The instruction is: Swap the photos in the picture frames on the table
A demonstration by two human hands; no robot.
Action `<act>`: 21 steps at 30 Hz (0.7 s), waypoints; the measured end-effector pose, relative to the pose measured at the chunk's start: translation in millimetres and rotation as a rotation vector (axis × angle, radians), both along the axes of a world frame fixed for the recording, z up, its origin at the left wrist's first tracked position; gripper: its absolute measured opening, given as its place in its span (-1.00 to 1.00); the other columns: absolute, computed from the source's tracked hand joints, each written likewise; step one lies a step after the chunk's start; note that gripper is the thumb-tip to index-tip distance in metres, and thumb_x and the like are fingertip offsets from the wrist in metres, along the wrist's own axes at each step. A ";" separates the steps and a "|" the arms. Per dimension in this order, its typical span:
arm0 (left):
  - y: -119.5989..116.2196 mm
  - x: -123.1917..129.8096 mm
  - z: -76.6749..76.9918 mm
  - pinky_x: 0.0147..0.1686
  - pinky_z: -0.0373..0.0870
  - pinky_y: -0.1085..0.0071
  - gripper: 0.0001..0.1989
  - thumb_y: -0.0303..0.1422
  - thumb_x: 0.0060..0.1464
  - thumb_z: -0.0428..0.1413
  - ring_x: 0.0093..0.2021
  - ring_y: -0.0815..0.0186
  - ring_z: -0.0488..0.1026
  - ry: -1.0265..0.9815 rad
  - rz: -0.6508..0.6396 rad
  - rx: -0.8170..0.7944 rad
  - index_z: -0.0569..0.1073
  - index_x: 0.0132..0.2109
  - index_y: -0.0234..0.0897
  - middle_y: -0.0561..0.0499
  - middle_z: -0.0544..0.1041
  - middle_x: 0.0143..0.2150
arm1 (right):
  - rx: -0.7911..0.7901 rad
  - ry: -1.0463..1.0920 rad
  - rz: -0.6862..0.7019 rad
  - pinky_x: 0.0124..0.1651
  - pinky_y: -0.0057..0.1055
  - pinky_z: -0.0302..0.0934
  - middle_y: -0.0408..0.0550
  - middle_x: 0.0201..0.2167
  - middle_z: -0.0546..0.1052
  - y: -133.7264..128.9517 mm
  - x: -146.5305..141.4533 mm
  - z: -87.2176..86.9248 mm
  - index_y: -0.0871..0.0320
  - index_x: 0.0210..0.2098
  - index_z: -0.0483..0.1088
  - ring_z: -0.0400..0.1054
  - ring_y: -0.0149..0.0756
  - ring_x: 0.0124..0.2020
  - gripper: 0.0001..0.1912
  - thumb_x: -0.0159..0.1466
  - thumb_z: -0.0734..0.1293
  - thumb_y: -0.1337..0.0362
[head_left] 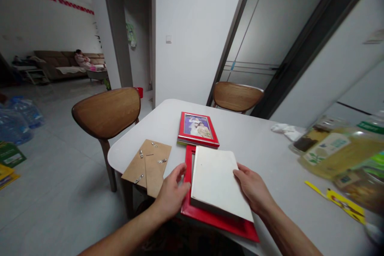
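A red picture frame (222, 223) lies at the table's near edge, partly covered by a white board (217, 180) that sits tilted over its opening. The fingers of my right hand (255, 188) pinch the board's right edge. At the frame's left side, my left hand (174, 192) has its thumb and fingers apart, touching or close to the red rim. Just beyond stands a second red frame (199, 127) lying flat with a photo of people in it. To the left rests a brown backing board (147, 162) with metal clips and a stand flap.
Bottles and jars, including a large oil bottle (333, 150), crowd the table's right side near a yellow item (345, 204) and white tissue (285, 130). Wooden chairs (108, 112) stand left and behind. A person (82, 60) sits on a far sofa.
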State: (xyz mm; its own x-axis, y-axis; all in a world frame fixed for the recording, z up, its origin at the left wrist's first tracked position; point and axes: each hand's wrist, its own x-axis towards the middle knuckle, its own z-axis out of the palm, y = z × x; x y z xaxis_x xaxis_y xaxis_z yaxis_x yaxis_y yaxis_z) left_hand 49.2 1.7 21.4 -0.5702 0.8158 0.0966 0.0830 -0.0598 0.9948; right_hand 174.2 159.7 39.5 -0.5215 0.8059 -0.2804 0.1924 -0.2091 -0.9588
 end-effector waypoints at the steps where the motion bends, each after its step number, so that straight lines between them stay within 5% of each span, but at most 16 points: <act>1: -2.6 -0.4 -1.4 0.08 0.08 0.24 -0.51 -0.50 -0.14 -0.03 0.06 0.24 0.19 0.114 -0.034 -0.062 0.20 0.03 -0.36 -0.14 0.26 0.06 | 0.034 -0.045 0.015 -0.57 -0.43 0.20 0.00 -0.51 0.50 4.5 2.1 -4.2 0.30 0.04 0.10 0.37 -0.25 -0.55 -0.42 -0.02 0.09 0.37; 7: -11.9 9.5 -2.3 0.13 -0.02 0.21 -0.44 -0.46 -0.14 0.00 0.16 0.21 0.01 0.522 -0.205 -0.239 0.16 0.08 -0.39 -0.18 0.07 0.17 | 0.332 -0.200 0.070 -0.52 -0.45 0.20 0.00 -0.46 0.50 18.1 -2.6 -30.5 0.29 -0.01 0.20 0.37 -0.28 -0.52 -0.47 0.00 0.09 0.33; 21: -11.6 10.0 -4.4 0.11 0.01 0.16 -0.53 -0.41 -0.06 -0.01 0.17 0.17 -0.04 0.758 -0.279 -0.289 0.20 0.05 -0.39 -0.19 0.14 0.14 | 0.746 -0.606 0.074 -0.33 -0.40 0.16 0.07 -0.29 0.46 12.0 -10.1 -17.5 0.25 -0.12 0.29 0.35 -0.23 -0.35 -0.58 0.08 0.07 0.25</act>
